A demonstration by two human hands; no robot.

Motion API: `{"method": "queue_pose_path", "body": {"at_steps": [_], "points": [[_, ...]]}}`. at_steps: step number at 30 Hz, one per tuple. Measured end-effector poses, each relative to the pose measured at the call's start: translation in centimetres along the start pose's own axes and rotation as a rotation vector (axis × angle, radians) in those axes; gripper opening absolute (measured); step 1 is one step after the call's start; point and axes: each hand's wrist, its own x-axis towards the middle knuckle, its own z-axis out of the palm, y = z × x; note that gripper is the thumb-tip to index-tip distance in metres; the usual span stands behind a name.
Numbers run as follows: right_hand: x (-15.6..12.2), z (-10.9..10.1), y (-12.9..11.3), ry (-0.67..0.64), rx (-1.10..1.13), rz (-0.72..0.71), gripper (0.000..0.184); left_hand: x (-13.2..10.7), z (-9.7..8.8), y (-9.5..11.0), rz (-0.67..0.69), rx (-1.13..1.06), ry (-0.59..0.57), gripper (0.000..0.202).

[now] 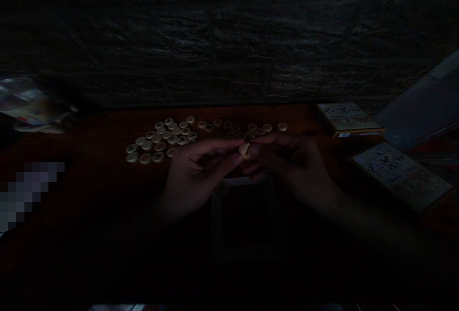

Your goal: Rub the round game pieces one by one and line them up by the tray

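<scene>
Between my two hands is a round, pale xiangqi piece (245,150) with a dark character on its face. My left hand (202,162) pinches it from the left with thumb and forefinger. From the right, my right hand (287,155) closes its fingers on the same piece. Below the hands lies an open box (217,225) with a pale rim and a dark inside. Another piece (221,187) sits by its upper left corner. Many loose pieces (159,146) spread over the table behind my left hand, some with red marks, some dark, some blank.
Two printed boxes, one at the back right (344,117) and one nearer (401,172), lie on the reddish wooden table (107,134). A stone wall (229,38) rises behind. A plastic-wrapped bundle (32,105) stands at the left. The light is very dim.
</scene>
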Motion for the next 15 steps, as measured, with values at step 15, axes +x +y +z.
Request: {"method": "queue_pose_path", "body": {"at_steps": [15], "points": [[-0.21,0.02,0.02,-0.043,0.018,0.004,0.029,0.03,-0.36,-0.55,0.089,0.115,-0.076,0.025]]}}
